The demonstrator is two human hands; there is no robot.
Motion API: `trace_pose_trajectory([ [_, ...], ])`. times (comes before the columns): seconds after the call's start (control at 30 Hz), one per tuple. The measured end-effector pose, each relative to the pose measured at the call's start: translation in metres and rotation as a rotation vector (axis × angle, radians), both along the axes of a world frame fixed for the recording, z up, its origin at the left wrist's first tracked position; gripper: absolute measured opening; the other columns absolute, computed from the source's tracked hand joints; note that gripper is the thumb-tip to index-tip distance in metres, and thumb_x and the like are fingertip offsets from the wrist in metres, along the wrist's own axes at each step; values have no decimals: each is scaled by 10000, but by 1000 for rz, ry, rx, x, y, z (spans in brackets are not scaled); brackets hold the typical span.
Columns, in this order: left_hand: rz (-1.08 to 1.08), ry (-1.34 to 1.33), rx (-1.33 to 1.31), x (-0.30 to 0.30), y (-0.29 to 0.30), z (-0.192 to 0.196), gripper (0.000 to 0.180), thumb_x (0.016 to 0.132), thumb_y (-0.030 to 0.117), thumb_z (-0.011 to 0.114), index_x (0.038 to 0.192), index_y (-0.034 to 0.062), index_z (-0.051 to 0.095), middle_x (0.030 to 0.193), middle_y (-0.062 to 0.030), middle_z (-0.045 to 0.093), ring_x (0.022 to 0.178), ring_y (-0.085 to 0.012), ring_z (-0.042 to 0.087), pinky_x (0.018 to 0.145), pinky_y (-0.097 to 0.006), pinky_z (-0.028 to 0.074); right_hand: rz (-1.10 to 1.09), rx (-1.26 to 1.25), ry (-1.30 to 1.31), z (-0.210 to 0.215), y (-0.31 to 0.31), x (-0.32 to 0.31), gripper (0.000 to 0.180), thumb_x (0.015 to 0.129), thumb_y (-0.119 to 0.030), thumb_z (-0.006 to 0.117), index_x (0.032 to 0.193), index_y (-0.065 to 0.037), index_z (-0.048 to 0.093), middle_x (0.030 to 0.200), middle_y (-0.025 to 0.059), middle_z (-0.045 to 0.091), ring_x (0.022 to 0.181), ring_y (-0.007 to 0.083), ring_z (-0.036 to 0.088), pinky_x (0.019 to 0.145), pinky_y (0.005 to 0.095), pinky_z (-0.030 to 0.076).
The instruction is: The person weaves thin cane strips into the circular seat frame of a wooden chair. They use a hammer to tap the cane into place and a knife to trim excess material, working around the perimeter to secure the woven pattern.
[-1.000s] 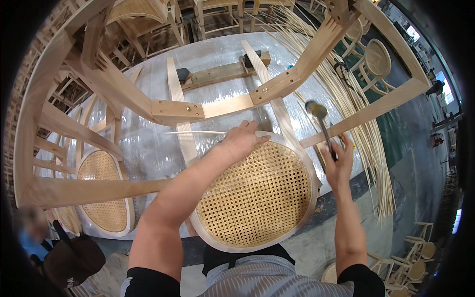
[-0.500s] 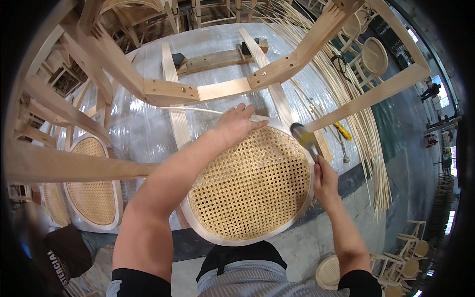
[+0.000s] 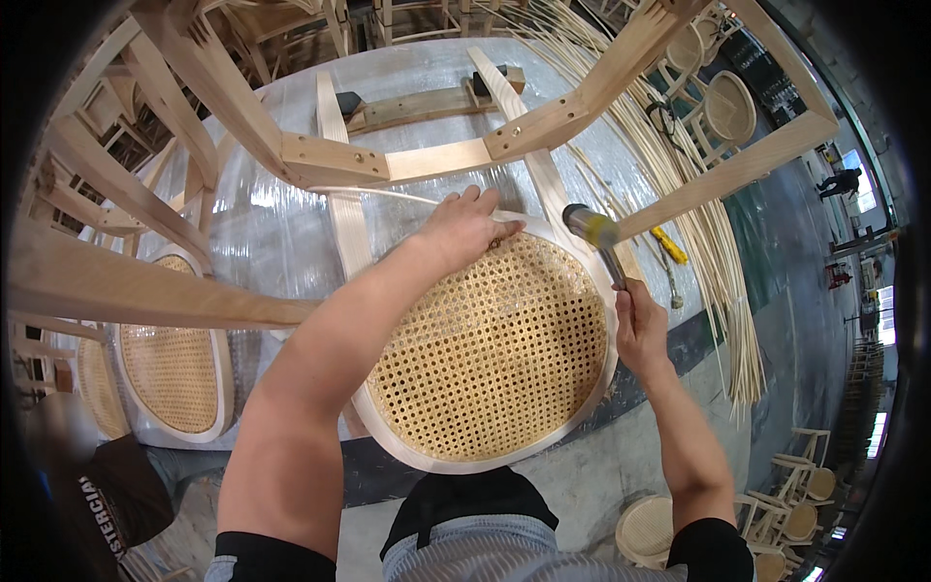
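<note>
A rounded wooden seat frame with woven cane webbing (image 3: 495, 359) lies in front of me, partly over the workbench's near edge. My left hand (image 3: 465, 228) rests at its far rim, fingers curled, thumb and index finger down on the wood. From that hand a thin pale strip (image 3: 383, 195) runs out to the left, its end within the fingers hidden. My right hand (image 3: 641, 328) grips the handle of a mallet (image 3: 592, 227) with a dark, yellow-banded head. That head hovers over or beside the seat's far right rim; contact cannot be made out.
Wooden chair frame parts (image 3: 436, 160) arch over the workbench (image 3: 267, 136), close beyond my hands. A bundle of long cane strips (image 3: 713, 272) hangs off the right side near a yellow-handled tool (image 3: 669, 246). More caned seats (image 3: 175, 359) stand at left. A person (image 3: 126, 495) is lower left.
The mallet head has shifted away from me and slightly left, and appears less blurred. My left hand stays at the far rim with the strip. The whole view has moved slightly.
</note>
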State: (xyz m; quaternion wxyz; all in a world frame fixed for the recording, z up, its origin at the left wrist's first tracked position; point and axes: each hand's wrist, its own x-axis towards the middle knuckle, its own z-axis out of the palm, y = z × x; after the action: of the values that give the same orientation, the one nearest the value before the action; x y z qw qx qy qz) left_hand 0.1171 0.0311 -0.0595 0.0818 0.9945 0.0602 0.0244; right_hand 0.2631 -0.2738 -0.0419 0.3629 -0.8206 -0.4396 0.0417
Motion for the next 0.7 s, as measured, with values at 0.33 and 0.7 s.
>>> trace_pose_trajectory([
  [0.33, -2, 22, -11, 3, -5, 2, 670, 966, 0, 580, 1483, 423, 632, 1274, -131, 584, 1211, -347, 574, 1061, -470, 510, 49, -89, -82, 0, 7, 4, 120, 1081, -162, 590, 1137, -69, 640, 819, 262, 683, 801, 514, 678, 685, 548, 535],
  [0.7, -20, -16, 36, 10, -12, 1, 723, 938, -24, 592, 1512, 416, 606, 1255, -125, 576, 1210, -330, 566, 1076, -470, 494, 21, -358, -166, 0, 4, 22, 148, 1079, -143, 596, 1180, -54, 658, 863, 253, 703, 799, 494, 690, 688, 507, 542],
])
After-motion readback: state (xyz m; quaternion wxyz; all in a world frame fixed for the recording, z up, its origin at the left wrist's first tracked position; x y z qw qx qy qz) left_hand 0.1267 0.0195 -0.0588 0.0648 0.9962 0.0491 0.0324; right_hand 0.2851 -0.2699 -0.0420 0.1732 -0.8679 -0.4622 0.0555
